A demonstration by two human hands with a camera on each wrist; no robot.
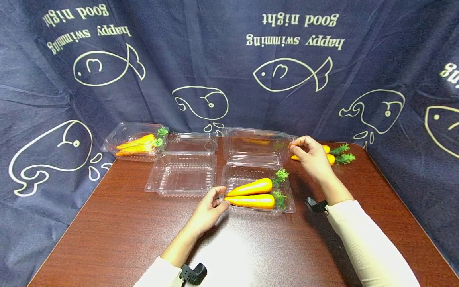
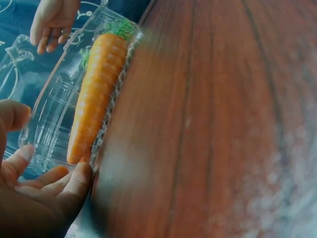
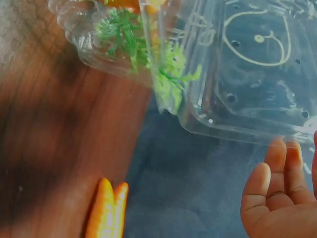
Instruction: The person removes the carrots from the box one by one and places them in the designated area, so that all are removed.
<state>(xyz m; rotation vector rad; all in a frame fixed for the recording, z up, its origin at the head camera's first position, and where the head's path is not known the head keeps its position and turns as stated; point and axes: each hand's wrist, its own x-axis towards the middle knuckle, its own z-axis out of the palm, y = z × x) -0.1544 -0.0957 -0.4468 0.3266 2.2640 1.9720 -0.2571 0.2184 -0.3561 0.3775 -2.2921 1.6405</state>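
A clear hinged plastic container [image 1: 291,208] stands with its lid [image 1: 252,148] raised at the back. Two orange carrots [image 1: 252,201] with green leafy tops lie side by side in its base, tips to the left. My left hand [image 1: 209,209] grips the base's left edge near the carrot tips; in the left wrist view its thumb and fingers [image 2: 79,181] are curled about that end. My right hand [image 1: 313,159] pinches the right corner of the raised lid. In the right wrist view, fingertips [image 3: 293,156] meet the lid's edge.
Left of it, a second clear container [image 1: 181,175] lies open. At the back left, another container [image 1: 125,129] has carrots [image 1: 138,145] inside. More carrots [image 1: 330,159] lie on the brown table [image 1: 107,239] behind my right hand. A dark blue curtain [image 1: 229,52] hangs around the table.
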